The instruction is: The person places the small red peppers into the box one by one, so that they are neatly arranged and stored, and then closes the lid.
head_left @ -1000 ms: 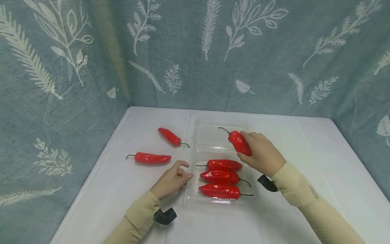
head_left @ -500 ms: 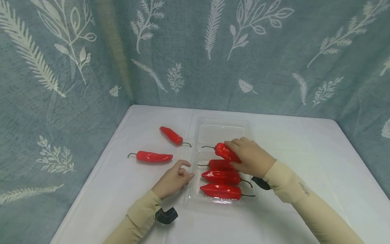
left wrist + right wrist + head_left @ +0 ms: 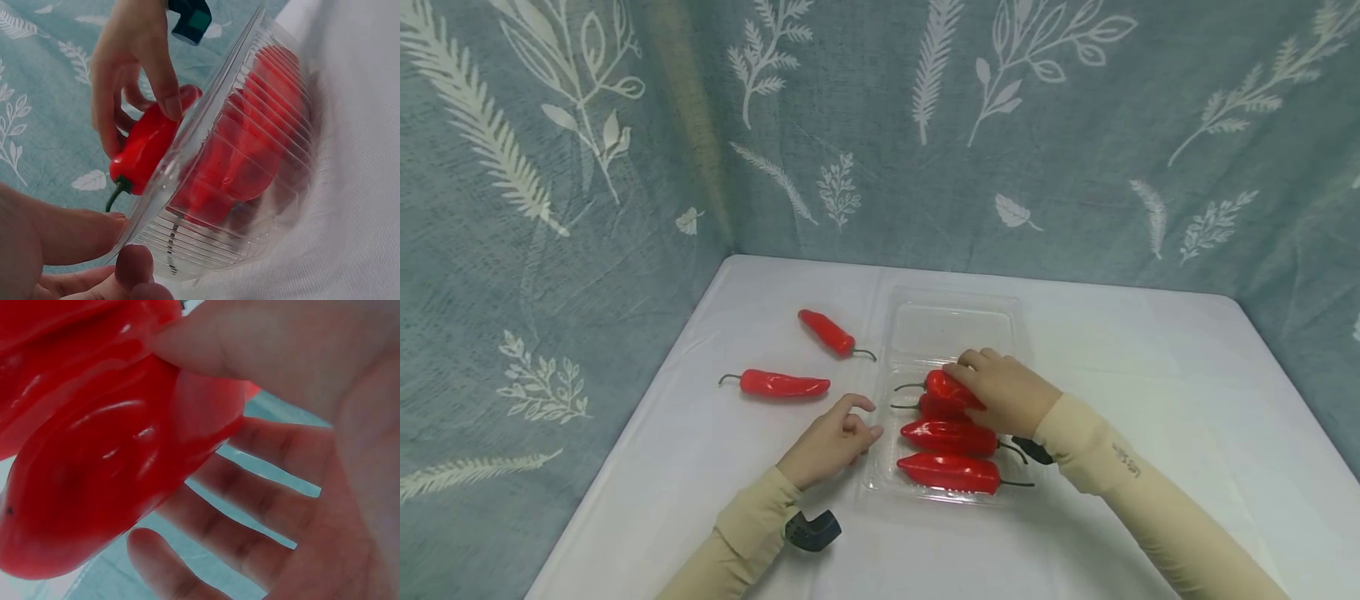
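Note:
My right hand (image 3: 1003, 392) grips a red chili pepper (image 3: 946, 385) with a green stem, thumb on one side and fingers on the other. In the left wrist view this pepper (image 3: 145, 153) is at the rim of the clear plastic container (image 3: 250, 219). Three more red peppers (image 3: 951, 472) lie side by side in the container's near half; the held one overlaps the farthest. At the container's left edge, my left hand (image 3: 827, 442) pinches the rim between thumb and curled fingers. The right wrist view shows the glossy pepper (image 3: 106, 462) close up, partly covered by my thumb.
Two loose red peppers, one (image 3: 827, 332) farther back and one (image 3: 784, 384) nearer, lie left of the container. The container's lid half (image 3: 955, 325) lies open behind it. A white cloth covers the table (image 3: 1150, 400); a leaf-patterned curtain (image 3: 880, 200) hangs behind.
My right hand has brought the pepper down and left, from over the lid half to beside the farthest pepper in the container. The left hand has stayed at the rim.

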The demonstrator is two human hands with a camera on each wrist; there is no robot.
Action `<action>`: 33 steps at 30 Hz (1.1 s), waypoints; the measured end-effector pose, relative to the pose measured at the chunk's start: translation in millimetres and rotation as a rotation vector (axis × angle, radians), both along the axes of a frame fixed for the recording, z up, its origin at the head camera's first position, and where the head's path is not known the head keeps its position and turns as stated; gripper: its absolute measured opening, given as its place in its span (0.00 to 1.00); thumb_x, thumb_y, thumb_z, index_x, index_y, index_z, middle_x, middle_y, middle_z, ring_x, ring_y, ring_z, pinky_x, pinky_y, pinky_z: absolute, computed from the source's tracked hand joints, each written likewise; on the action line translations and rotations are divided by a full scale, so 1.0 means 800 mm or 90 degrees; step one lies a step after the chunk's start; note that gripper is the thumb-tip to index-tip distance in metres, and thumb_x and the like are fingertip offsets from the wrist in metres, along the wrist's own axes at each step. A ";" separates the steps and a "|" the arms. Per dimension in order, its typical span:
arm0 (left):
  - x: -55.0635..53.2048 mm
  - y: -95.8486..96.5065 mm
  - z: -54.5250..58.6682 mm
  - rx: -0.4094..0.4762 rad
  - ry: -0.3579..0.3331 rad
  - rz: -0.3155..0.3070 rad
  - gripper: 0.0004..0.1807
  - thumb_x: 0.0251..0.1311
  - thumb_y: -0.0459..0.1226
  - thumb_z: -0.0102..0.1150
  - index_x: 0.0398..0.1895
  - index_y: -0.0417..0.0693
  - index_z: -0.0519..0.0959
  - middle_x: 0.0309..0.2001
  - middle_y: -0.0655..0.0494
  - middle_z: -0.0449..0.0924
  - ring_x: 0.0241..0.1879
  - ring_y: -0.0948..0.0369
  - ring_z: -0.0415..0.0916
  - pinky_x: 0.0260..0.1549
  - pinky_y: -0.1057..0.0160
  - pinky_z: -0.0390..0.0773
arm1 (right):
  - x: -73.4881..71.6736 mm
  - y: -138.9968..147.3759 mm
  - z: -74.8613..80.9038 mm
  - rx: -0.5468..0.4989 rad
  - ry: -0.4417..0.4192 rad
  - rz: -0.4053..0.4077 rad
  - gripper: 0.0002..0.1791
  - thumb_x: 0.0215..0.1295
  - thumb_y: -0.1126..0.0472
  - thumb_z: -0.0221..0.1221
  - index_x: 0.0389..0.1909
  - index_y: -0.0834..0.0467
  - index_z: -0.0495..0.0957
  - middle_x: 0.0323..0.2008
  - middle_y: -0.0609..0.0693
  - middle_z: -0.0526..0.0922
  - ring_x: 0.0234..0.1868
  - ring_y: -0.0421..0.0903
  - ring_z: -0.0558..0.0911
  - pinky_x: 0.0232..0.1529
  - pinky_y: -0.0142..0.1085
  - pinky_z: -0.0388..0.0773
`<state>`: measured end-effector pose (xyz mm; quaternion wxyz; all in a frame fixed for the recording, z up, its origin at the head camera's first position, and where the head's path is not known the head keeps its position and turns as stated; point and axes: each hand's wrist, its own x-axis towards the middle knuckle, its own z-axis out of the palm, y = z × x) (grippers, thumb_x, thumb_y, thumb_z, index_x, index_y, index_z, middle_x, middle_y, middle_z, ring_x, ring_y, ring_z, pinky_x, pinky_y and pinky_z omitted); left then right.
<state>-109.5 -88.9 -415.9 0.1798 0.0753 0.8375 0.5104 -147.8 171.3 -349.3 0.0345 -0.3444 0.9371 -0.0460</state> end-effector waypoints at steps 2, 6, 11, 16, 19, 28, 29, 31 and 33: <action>0.000 0.000 -0.001 0.001 0.000 -0.001 0.20 0.64 0.40 0.57 0.56 0.45 0.67 0.22 0.57 0.73 0.23 0.62 0.68 0.26 0.65 0.69 | -0.001 -0.001 -0.003 0.006 -0.002 -0.007 0.32 0.48 0.60 0.72 0.57 0.56 0.74 0.47 0.52 0.78 0.47 0.50 0.77 0.46 0.44 0.79; 0.000 -0.001 -0.001 -0.003 0.008 -0.008 0.19 0.64 0.40 0.56 0.55 0.45 0.67 0.22 0.57 0.73 0.23 0.62 0.68 0.25 0.65 0.69 | -0.001 -0.002 -0.009 0.009 -0.002 -0.019 0.32 0.47 0.60 0.73 0.57 0.54 0.74 0.46 0.52 0.78 0.46 0.49 0.77 0.45 0.43 0.80; 0.000 -0.001 -0.001 -0.007 0.019 -0.018 0.19 0.64 0.39 0.56 0.55 0.44 0.67 0.22 0.58 0.72 0.24 0.62 0.68 0.25 0.66 0.69 | -0.002 -0.002 -0.017 0.011 0.016 -0.019 0.32 0.48 0.61 0.72 0.57 0.55 0.74 0.46 0.52 0.78 0.46 0.49 0.78 0.45 0.44 0.80; 0.001 -0.001 0.001 -0.012 0.023 -0.019 0.19 0.64 0.39 0.56 0.55 0.44 0.67 0.22 0.58 0.72 0.24 0.62 0.68 0.25 0.66 0.69 | -0.002 -0.002 -0.021 0.011 0.033 -0.018 0.31 0.50 0.61 0.71 0.57 0.57 0.73 0.48 0.54 0.78 0.48 0.51 0.77 0.46 0.45 0.80; 0.001 -0.001 0.002 -0.014 0.031 -0.021 0.19 0.64 0.39 0.56 0.55 0.43 0.67 0.22 0.59 0.72 0.23 0.63 0.68 0.25 0.67 0.69 | -0.003 -0.001 -0.023 0.010 0.041 -0.017 0.30 0.50 0.61 0.71 0.57 0.57 0.73 0.48 0.54 0.78 0.48 0.51 0.77 0.46 0.44 0.79; 0.002 0.000 0.005 -0.016 0.038 -0.023 0.19 0.65 0.38 0.56 0.55 0.41 0.67 0.21 0.59 0.71 0.22 0.63 0.67 0.23 0.68 0.67 | -0.005 0.011 -0.021 -0.025 0.000 -0.040 0.35 0.52 0.58 0.71 0.61 0.57 0.70 0.54 0.55 0.75 0.53 0.52 0.75 0.49 0.46 0.79; 0.002 0.001 0.005 -0.017 0.036 -0.021 0.19 0.65 0.38 0.56 0.55 0.42 0.67 0.21 0.59 0.71 0.22 0.63 0.67 0.23 0.68 0.67 | -0.006 0.015 -0.020 -0.036 -0.004 -0.049 0.35 0.52 0.58 0.70 0.62 0.57 0.70 0.55 0.56 0.75 0.54 0.53 0.75 0.49 0.46 0.79; 0.003 0.001 0.005 -0.019 0.034 -0.021 0.19 0.65 0.38 0.56 0.55 0.42 0.67 0.21 0.58 0.71 0.22 0.63 0.67 0.23 0.68 0.67 | -0.006 0.024 -0.016 -0.067 -0.002 -0.076 0.35 0.54 0.57 0.69 0.63 0.58 0.69 0.56 0.57 0.73 0.55 0.54 0.75 0.50 0.46 0.79; 0.002 0.002 0.005 -0.019 0.033 -0.021 0.19 0.65 0.38 0.56 0.55 0.42 0.67 0.21 0.58 0.71 0.22 0.63 0.67 0.24 0.67 0.67 | -0.007 0.036 -0.012 -0.103 0.013 -0.111 0.32 0.57 0.57 0.67 0.62 0.61 0.69 0.56 0.59 0.73 0.55 0.56 0.75 0.51 0.47 0.78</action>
